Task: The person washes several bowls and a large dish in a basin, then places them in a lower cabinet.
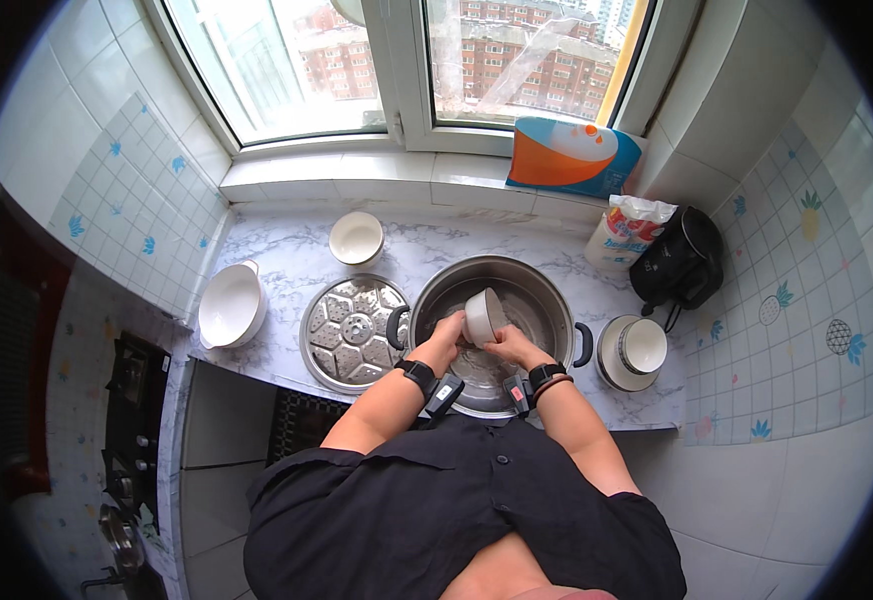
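Observation:
A large stainless steel pot (562, 330) with black side handles stands on the counter before me, with what looks like water inside. Over its middle, a white bowl (480, 318) is tilted on its side. My left hand (444, 334) grips the bowl's left side, and my right hand (513, 346) holds it at the lower right rim. The fingertips are partly hidden by the bowl. Left of the pot lies a round perforated steel steamer plate (358, 328), its right edge close to the pot's left handle.
A white two-handled dish (231, 306) and small bowls (356, 238) stand left on the marbled counter (286, 240). At right are stacked plates (609, 360) with a bowl (644, 346), a black electric kettle (676, 262) and paper towel rolls (624, 236). A tissue pack (575, 157) leans by the window.

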A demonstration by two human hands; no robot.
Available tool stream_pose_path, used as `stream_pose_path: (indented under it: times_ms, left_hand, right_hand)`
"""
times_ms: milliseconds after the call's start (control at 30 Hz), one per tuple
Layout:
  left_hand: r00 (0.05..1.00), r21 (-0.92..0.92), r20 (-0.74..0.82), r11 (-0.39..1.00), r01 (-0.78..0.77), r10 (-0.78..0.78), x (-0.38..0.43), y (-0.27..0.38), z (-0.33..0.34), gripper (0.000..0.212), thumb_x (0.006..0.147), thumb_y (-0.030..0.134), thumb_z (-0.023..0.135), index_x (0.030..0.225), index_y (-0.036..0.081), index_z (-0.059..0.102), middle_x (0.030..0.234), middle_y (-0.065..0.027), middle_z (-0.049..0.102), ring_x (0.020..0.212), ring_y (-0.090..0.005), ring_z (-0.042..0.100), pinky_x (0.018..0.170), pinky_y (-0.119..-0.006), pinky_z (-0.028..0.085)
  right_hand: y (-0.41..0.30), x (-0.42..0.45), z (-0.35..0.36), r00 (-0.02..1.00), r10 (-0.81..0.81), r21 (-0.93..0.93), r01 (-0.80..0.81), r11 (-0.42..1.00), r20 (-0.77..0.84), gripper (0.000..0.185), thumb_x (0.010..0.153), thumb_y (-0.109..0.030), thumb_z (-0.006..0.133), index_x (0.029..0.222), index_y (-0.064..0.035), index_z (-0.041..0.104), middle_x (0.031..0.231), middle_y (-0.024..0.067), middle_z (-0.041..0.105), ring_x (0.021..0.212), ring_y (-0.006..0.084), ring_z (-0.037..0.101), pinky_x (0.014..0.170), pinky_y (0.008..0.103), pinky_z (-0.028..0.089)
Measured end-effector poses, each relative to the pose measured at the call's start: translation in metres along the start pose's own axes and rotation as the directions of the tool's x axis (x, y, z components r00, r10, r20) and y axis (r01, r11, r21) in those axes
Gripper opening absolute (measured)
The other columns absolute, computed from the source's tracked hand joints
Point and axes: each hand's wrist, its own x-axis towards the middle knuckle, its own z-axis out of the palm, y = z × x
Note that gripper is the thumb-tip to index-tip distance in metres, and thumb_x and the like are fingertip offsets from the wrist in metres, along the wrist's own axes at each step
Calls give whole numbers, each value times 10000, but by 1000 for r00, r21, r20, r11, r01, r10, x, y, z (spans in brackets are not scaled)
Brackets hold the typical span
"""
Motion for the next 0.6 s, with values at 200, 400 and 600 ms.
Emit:
stream_pose_path:
  times_ms: [200,400,600]
  left_hand:
    - [1000,15,-1,1000,19,-19,-7,3,2,356,789,357,430,1032,104,492,1004,-83,521,959,-222,434,819,-395,262]
    - [999,-43,-15,998,-38,37,-7,2,5,327,780,351,440,989,110,515,906,-60,541,843,-198,456,720,-360,312]
    - [994,42,-60,995,-87,89,17,-8,-6,346,767,367,450,1016,134,511,947,-57,509,831,-194,421,685,-354,314]
  right_hand:
    - [-4,2,12,982,-131,418,178,891,-139,268,737,-217,604,895,0,594,804,35,594,717,133,530,688,263,407]
    - [-6,2,1,997,74,183,-78,980,32,336,707,-213,588,968,-4,557,847,51,587,786,110,513,702,241,390]
    - [1,-1,4,994,-12,-133,26,991,106,300,739,-273,580,871,-5,602,775,54,596,739,138,526,677,275,400]
